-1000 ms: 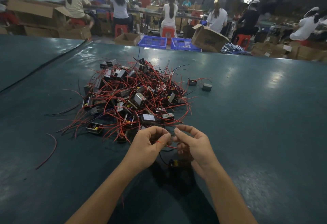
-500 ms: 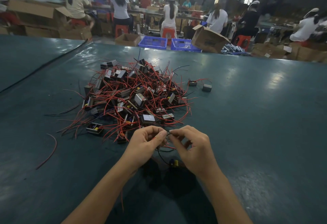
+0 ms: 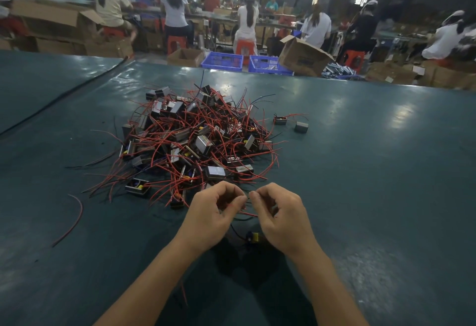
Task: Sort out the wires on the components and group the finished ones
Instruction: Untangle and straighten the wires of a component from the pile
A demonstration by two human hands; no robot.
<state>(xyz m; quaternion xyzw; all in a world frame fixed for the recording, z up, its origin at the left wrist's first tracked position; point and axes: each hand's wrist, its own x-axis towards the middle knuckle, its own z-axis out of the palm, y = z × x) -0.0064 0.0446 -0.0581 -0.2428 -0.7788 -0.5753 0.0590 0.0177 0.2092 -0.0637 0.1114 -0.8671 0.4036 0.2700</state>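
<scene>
A pile of small metal components (image 3: 195,142) with tangled red and black wires lies on the green table (image 3: 373,171). Just in front of it, my left hand (image 3: 213,212) and my right hand (image 3: 280,215) are close together, fingertips almost meeting, each pinching thin wires of one component. That component (image 3: 253,236), dark with a yellow part, hangs low between my wrists, mostly hidden. Two separate components (image 3: 280,120) (image 3: 301,127) lie apart at the pile's right.
A loose red wire (image 3: 74,217) lies on the table at the left. Beyond the far table edge stand blue crates (image 3: 222,60), cardboard boxes (image 3: 302,56) and several seated people at benches.
My hands have moved slightly up and apart, and the fingertips have regripped the wires. The pile has not moved.
</scene>
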